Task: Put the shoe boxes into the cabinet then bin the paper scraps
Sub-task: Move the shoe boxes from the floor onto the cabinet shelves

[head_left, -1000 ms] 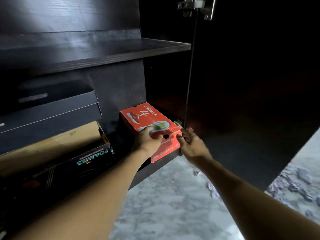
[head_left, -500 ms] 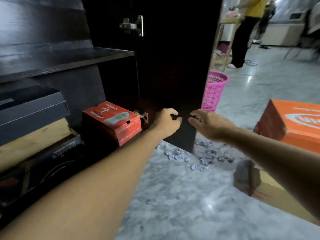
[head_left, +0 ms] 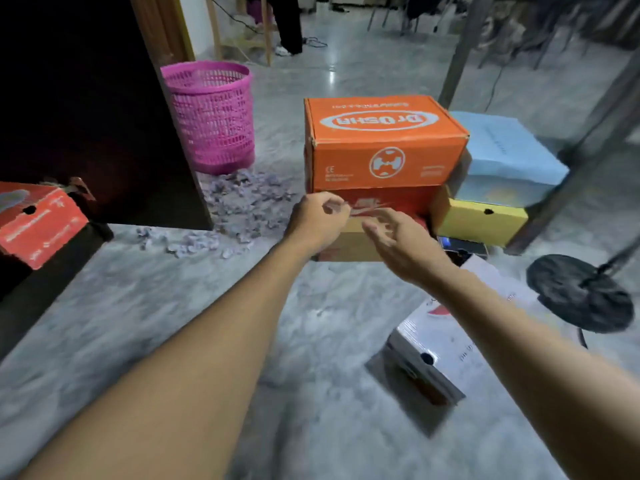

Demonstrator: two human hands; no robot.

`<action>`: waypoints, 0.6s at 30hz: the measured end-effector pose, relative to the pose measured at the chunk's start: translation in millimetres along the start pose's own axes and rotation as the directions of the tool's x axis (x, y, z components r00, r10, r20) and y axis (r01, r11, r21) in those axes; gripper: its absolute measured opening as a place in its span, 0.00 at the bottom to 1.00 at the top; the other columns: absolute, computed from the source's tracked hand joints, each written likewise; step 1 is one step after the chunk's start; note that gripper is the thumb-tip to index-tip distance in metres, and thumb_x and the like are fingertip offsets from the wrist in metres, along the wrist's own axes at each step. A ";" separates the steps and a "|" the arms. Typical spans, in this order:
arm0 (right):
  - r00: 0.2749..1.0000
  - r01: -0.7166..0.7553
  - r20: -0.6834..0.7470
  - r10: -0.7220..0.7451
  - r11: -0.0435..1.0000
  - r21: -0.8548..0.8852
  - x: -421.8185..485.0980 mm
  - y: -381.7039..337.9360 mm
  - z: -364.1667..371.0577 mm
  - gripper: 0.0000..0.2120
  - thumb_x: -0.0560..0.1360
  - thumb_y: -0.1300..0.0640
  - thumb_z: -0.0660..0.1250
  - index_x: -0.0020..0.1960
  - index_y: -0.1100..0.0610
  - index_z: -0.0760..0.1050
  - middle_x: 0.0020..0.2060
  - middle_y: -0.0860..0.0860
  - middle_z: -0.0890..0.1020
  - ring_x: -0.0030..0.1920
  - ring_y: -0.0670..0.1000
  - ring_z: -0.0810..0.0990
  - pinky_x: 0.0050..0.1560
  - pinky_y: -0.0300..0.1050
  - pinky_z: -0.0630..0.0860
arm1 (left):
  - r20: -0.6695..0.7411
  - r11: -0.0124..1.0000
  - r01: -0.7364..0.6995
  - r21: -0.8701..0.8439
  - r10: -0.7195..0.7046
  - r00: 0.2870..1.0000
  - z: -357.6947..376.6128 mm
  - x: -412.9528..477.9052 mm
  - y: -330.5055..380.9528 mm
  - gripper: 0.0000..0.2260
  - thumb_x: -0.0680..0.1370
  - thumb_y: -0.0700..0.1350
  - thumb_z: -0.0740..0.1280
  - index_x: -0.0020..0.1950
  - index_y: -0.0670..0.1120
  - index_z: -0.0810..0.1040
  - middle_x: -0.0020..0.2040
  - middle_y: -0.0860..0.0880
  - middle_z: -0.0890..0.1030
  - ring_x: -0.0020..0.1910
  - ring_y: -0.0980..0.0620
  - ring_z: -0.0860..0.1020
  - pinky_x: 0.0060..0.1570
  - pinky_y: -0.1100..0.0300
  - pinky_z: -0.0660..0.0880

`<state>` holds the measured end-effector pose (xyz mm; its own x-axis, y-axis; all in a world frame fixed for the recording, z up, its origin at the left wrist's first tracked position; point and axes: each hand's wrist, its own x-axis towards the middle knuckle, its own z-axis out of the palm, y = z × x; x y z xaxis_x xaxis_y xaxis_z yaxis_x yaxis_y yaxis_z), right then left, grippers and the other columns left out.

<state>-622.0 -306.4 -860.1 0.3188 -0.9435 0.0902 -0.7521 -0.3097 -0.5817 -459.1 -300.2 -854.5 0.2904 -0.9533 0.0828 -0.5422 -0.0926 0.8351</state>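
Two empty hands: our left hand [head_left: 317, 221] loosely curled, right hand [head_left: 401, 242] fingers apart; orange shoe box [head_left: 384, 147] long axis left-right, floor [head_left: 311, 341] open below.

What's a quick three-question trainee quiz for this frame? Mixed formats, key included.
1. True or false: the left hand and the right hand each hold a shoe box.
2. Where do the visible paper scraps lie relative to the pink basket? A: hanging over its rim. B: on the floor at its foot. C: stuck to its outer side.
3. Short answer: what colour is the topmost box of the pile just beyond the hands?

Key: 1 false, both hands hold nothing. 2 B. 3 orange, the orange box.
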 end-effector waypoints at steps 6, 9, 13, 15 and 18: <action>0.939 -0.341 -0.039 0.342 0.939 0.033 -63.2 112.3 5.0 0.27 0.76 0.39 0.59 0.70 0.51 0.70 0.64 0.54 0.77 0.62 0.57 0.77 0.62 0.56 0.73 | 0.244 0.995 0.089 -0.036 -0.077 0.967 117.5 -47.1 -7.8 0.13 0.79 0.49 0.66 0.61 0.45 0.79 0.56 0.47 0.80 0.55 0.48 0.78 0.53 0.59 0.73; 0.866 -0.498 -0.052 0.497 0.867 0.011 -87.0 150.6 12.5 0.28 0.75 0.42 0.62 0.71 0.53 0.67 0.67 0.59 0.73 0.67 0.61 0.71 0.65 0.56 0.70 | 0.340 0.989 0.147 0.033 -0.149 0.928 160.1 -68.3 -13.9 0.17 0.80 0.50 0.64 0.68 0.47 0.74 0.64 0.45 0.76 0.54 0.47 0.77 0.50 0.60 0.72; 0.766 -0.641 0.011 0.643 0.762 0.090 -112.9 183.9 26.5 0.38 0.76 0.41 0.64 0.79 0.54 0.53 0.75 0.59 0.61 0.73 0.62 0.62 0.69 0.56 0.64 | 0.438 0.980 0.161 0.119 -0.197 0.877 198.8 -88.7 -25.1 0.20 0.81 0.48 0.61 0.73 0.47 0.67 0.69 0.46 0.73 0.56 0.47 0.77 0.49 0.61 0.71; 0.761 -0.642 0.037 0.647 0.746 0.177 -120.5 194.1 36.1 0.42 0.74 0.41 0.66 0.79 0.55 0.50 0.77 0.58 0.58 0.73 0.62 0.62 0.69 0.55 0.65 | 0.483 0.983 0.138 0.118 -0.178 0.857 207.0 -96.3 -29.7 0.18 0.81 0.45 0.60 0.71 0.47 0.69 0.67 0.48 0.75 0.58 0.47 0.77 0.54 0.59 0.73; 0.761 -0.628 0.019 0.649 0.729 0.273 -125.7 196.2 44.9 0.46 0.73 0.45 0.69 0.79 0.58 0.46 0.78 0.56 0.52 0.73 0.61 0.63 0.69 0.52 0.67 | 0.492 0.984 0.087 0.158 -0.155 0.857 209.7 -100.0 -34.9 0.17 0.80 0.45 0.61 0.69 0.46 0.72 0.65 0.48 0.77 0.60 0.47 0.76 0.56 0.58 0.73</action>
<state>-783.7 -243.3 -1021.9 -0.2346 -0.9166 -0.3237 -0.5906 0.3989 -0.7015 -634.5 -261.9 -1006.0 -0.0547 -0.9437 -0.3261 -0.6326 -0.2200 0.7426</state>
